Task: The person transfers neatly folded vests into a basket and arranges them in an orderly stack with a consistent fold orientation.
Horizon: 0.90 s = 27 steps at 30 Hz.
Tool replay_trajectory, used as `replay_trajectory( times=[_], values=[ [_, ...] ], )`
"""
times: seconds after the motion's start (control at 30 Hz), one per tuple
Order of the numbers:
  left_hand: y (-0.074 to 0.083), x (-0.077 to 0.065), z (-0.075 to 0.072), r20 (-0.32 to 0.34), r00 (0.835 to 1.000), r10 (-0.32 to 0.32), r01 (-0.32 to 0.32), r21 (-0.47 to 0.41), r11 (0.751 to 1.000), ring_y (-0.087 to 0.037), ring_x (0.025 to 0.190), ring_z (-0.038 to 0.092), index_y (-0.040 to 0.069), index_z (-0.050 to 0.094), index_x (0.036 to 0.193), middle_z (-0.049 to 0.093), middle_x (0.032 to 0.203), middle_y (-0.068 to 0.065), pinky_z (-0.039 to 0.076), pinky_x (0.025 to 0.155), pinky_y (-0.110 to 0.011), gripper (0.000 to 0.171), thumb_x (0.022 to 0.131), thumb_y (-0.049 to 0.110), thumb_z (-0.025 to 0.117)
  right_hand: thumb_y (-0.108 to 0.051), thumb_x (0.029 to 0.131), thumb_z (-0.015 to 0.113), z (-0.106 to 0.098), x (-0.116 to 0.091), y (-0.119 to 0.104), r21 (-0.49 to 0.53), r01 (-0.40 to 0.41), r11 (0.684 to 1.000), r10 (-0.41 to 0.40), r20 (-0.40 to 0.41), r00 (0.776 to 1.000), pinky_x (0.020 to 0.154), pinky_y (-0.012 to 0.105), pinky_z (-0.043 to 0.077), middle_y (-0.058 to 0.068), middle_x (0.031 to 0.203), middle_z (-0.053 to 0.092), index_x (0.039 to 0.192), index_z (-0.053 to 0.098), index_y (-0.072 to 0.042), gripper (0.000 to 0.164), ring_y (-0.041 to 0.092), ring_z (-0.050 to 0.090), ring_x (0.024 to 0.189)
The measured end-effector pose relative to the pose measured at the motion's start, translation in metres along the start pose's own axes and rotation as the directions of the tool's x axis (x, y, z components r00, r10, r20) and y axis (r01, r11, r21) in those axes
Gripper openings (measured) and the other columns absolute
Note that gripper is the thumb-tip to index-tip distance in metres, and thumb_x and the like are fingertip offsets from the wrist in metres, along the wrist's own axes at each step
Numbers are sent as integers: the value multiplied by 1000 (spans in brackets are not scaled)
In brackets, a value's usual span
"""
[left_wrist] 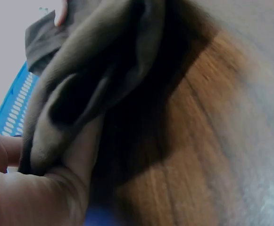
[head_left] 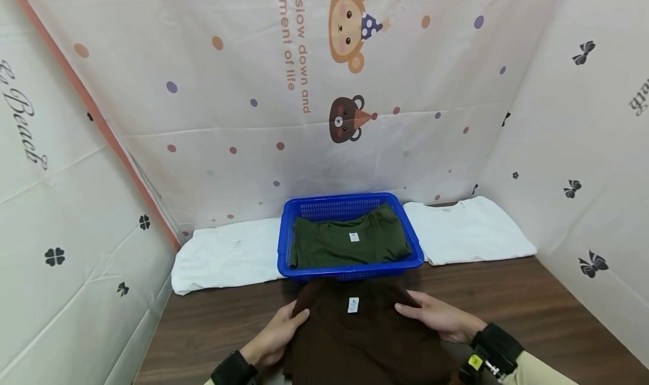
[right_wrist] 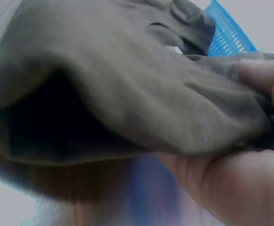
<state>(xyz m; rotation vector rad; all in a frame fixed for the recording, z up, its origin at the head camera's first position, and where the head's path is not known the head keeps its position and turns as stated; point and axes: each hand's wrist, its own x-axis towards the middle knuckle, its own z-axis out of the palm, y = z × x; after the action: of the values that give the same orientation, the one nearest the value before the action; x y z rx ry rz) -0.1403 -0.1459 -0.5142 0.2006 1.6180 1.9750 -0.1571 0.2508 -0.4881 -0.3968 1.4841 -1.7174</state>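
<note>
A dark brown shirt point(head_left: 362, 340) with a white neck label hangs between both hands, in front of the blue basket point(head_left: 350, 271). My left hand point(head_left: 276, 331) pinches its left edge, thumb on top and fingers underneath. At the opposite edge my right hand point(head_left: 441, 315) grips the cloth the same way. Folds of the brown shirt fill much of the left wrist and right wrist views, hiding parts of the fingers. Inside the basket lies a folded dark green shirt point(head_left: 329, 244), its label facing up.
White folded shirts lie on both sides of the basket, one at the left point(head_left: 228, 255) and one at the right point(head_left: 471, 233). Beneath is a brown wooden table point(head_left: 512, 300). Printed cloth walls point(head_left: 203, 109) enclose the back and sides.
</note>
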Motion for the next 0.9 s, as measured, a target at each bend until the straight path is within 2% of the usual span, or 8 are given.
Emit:
replay_trajectory(
  times=[0.2, 0.3, 0.47, 0.6, 0.7, 0.8, 0.9],
  values=[
    [-3, 2, -7, 36, 998, -53, 56, -85, 995, -35, 124, 62, 3, 13, 164, 58, 141, -19, 51, 103, -49, 71, 110, 30, 51, -17, 112, 45, 22, 4, -10, -76, -1, 997, 5, 44, 999, 108, 47, 47, 19, 163, 32, 166, 6, -9, 67, 33, 48, 139],
    [-3, 3, -7, 83, 994, -71, 79, -100, 992, -38, 123, 62, 7, 5, 165, 57, 142, -20, 53, 101, -50, 77, 109, 27, 54, -15, 110, 48, 33, 8, -13, -116, -7, 993, 12, 46, 999, 112, 46, 43, 22, 167, 19, 165, 1, -8, 73, 35, 37, 146],
    [-2, 4, -6, 128, 988, -84, 94, -80, 992, -37, 121, 64, 12, 0, 166, 57, 142, -18, 54, 98, -51, 82, 108, 22, 57, -20, 107, 57, 45, 13, -15, -193, -60, 979, 50, -58, 997, 115, 52, 37, 26, 169, -2, 164, -5, -6, 85, 46, 15, 153],
    [4, 3, -2, 149, 986, -71, 77, -38, 996, -38, 119, 64, 13, 6, 166, 58, 140, -20, 55, 96, -50, 77, 108, 19, 56, -18, 106, 59, 45, 12, -12, -173, -72, 982, 55, -99, 994, 113, 54, 39, 29, 168, 1, 163, -6, -3, 88, 47, 23, 150],
    [12, 1, 1, 151, 988, -42, 35, 48, 998, -37, 119, 64, 14, 14, 166, 55, 144, -20, 55, 96, -49, 71, 108, 19, 55, -17, 106, 58, 39, 8, -6, -143, -77, 987, 60, -121, 991, 113, 56, 38, 31, 167, 4, 163, -6, -1, 87, 48, 26, 149],
    [19, 0, 2, 149, 989, -16, -7, 150, 989, -34, 119, 64, 14, 23, 164, 53, 146, -16, 54, 97, -46, 64, 108, 20, 55, -17, 107, 57, 31, 5, 0, -115, -84, 990, 67, -148, 987, 112, 58, 38, 33, 165, 9, 162, -6, 0, 86, 48, 28, 148],
    [27, -2, 3, 199, 980, -10, -31, 204, 979, -33, 119, 63, 12, 31, 160, 55, 143, -17, 53, 98, -46, 56, 109, 21, 52, -17, 107, 57, 24, 1, 6, -56, -85, 995, 76, -146, 986, 110, 58, 41, 33, 163, 18, 162, -7, 2, 86, 45, 39, 142]
  ],
)
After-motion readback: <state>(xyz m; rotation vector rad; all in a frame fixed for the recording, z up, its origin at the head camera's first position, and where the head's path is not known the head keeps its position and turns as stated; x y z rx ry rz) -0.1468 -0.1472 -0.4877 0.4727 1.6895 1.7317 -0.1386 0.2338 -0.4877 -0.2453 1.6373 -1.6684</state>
